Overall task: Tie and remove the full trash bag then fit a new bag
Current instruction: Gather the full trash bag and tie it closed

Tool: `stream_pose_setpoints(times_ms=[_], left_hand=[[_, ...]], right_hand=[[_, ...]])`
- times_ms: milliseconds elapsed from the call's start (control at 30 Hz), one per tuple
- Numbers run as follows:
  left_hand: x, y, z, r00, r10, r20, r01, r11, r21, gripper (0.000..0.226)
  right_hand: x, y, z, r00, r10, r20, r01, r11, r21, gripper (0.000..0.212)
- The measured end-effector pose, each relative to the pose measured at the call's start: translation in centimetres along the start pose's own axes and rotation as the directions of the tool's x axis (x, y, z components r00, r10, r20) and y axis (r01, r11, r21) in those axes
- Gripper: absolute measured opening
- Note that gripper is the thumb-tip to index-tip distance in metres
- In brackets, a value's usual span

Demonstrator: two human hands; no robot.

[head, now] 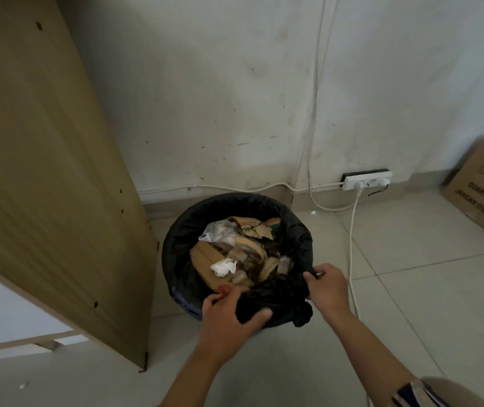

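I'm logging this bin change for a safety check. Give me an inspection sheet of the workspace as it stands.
Surface: pale tiled floor.
Job's things: black trash bag lines the bin, open, untied, full of cardboard and paper; no new bag seen.
Clutter: cardboard box at right.
Hands: left hand grips gathered near rim; right hand pinches rim.
Cables: white cord runs from power strip across floor beside bin.
Surroundings: wooden panel left; scuffed wall.
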State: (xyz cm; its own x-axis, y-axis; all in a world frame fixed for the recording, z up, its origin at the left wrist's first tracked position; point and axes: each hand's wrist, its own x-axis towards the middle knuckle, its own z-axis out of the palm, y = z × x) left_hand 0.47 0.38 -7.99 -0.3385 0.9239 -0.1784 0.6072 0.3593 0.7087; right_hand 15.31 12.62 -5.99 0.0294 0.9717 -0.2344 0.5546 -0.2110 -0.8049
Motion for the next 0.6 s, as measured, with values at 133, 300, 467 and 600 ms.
stream_pose_setpoints(times_ms=[133,300,467,600], left_hand=[[0.0,0.6,0.4,0.961,0.195,-0.195,-0.171,0.976,0.133,0.027],[0.0,1.0,0.4,0.951,0.183,-0.248,-0.166,0.982,0.089,0.062],[0.2,0.9,-0.4,0.984,0.104,-0.146,-0.115,0.991,-0.071,0.061],[0.6,0.1,0.3,0.954,0.214,-0.211,-0.221,0.975,-0.009,0.043]], right_hand=[[0.6,-1.2,-1.4,0.993,-0.114,-0.033,0.116,0.989,0.086,0.006],[1.8,-2.5,-2.2,0.984,-0.175,0.035,0.160,0.951,0.264,0.014],[3.7,-1.8,-2.5,1.000,0.009,0.015,-0.013,0.943,0.332,0.039],[5.3,-0.9,-1.7,0.969,0.109,0.222,-0.133,0.986,0.098,0.034]])
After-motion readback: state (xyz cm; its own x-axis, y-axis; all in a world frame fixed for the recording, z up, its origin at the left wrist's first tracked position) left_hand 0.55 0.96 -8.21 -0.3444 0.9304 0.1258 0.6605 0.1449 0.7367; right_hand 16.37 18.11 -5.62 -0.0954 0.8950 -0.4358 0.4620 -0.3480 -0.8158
